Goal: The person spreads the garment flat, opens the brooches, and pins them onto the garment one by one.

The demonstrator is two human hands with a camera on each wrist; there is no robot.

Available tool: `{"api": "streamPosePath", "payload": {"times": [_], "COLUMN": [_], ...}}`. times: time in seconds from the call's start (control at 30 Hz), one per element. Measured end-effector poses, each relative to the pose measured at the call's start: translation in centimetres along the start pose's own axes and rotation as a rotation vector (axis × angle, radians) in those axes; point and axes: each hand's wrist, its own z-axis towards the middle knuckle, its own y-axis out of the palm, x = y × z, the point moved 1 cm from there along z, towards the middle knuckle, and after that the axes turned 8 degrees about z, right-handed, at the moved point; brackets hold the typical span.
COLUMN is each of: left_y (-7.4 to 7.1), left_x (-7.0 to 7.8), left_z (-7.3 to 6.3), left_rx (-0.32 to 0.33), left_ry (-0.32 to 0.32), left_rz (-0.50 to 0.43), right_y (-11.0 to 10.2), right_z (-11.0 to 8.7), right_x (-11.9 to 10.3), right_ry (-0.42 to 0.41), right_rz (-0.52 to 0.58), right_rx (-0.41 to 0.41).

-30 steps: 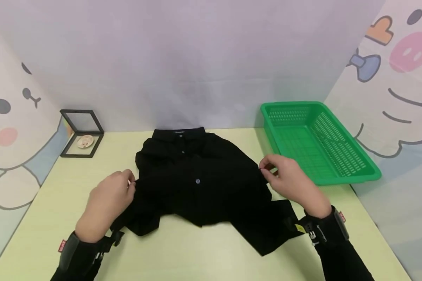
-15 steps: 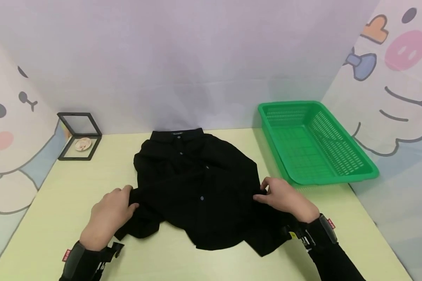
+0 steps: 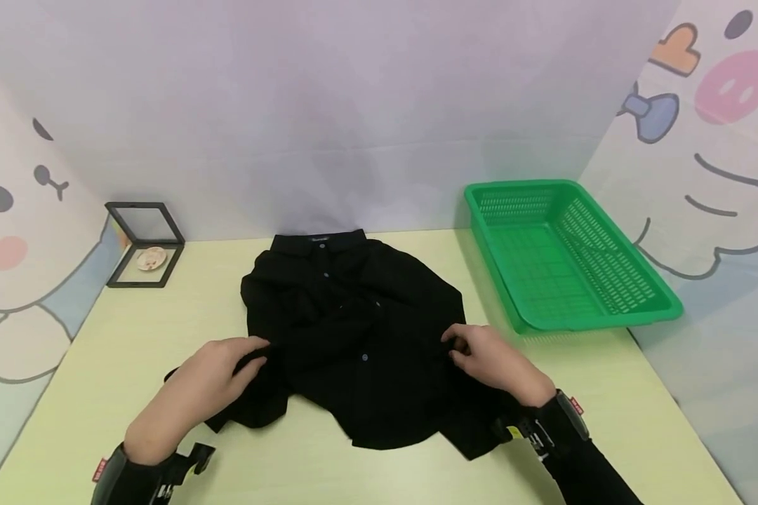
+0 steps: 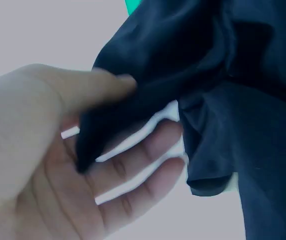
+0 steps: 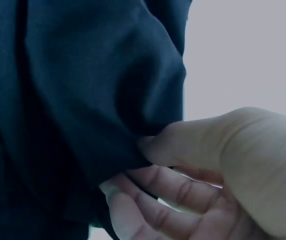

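Observation:
A black button-up shirt (image 3: 404, 308) lies front up on the table, its collar (image 3: 318, 243) by the back wall and its hem (image 3: 388, 435) towards me. My left hand (image 3: 208, 372) is at the shirt's left side. In the left wrist view its thumb lies over a fold of black cloth (image 4: 148, 100), the index finger hidden behind, the other fingers loosely extended below. At the opposite side, my right hand (image 3: 489, 354) pinches the shirt's cloth (image 5: 98, 85) between thumb and fingers. Sleeve ends (image 3: 470, 435) stick out below both hands.
A green plastic basket (image 3: 512, 301) stands at the back right, close to my right hand. At the back left is an open black-framed case (image 3: 135, 284) with a small round item (image 3: 151, 258) in it. Printed cloth walls (image 3: 385, 105) enclose the pale yellow table (image 3: 328, 477).
Both hands have come down towards me, drawing the hem nearer and flattening the front. Since half a second ago, both have shifted inwards, and some black cloth now shows beyond the left hand.

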Motion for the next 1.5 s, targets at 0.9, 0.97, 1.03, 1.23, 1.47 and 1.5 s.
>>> {"api": "streamPosePath", "payload": {"times": [0.9, 0.97, 1.03, 1.23, 1.47, 1.5], "left_y": [4.4, 5.2, 5.8, 5.9, 4.5, 4.3], "left_x": [6.4, 7.0, 7.3, 6.3, 4.0, 3.8], "left_z": [1.5, 1.6, 1.8, 1.9, 1.3, 1.2], "left_rx": [-0.376, -0.401, -0.408, -0.339, -0.301, -0.301], "left_ry": [0.174, 0.181, 0.138, -0.091, -0.147, -0.151], "left_rz": [-0.126, -0.089, -0.044, 0.079, 0.111, 0.111], "right_y": [6.7, 7.0, 7.0, 6.2, 4.4, 4.0], "right_z": [1.4, 1.7, 1.7, 0.7, -1.2, -1.5], "right_x": [-6.6, -7.0, -7.0, -5.4, -3.1, -3.0], "right_ry": [-0.17, -0.161, -0.146, -0.168, -0.045, -0.019], "right_rz": [0.121, 0.12, 0.131, 0.068, -0.191, -0.206], "right_rx": [-0.462, -0.478, -0.466, -0.162, 0.005, -0.004]}}
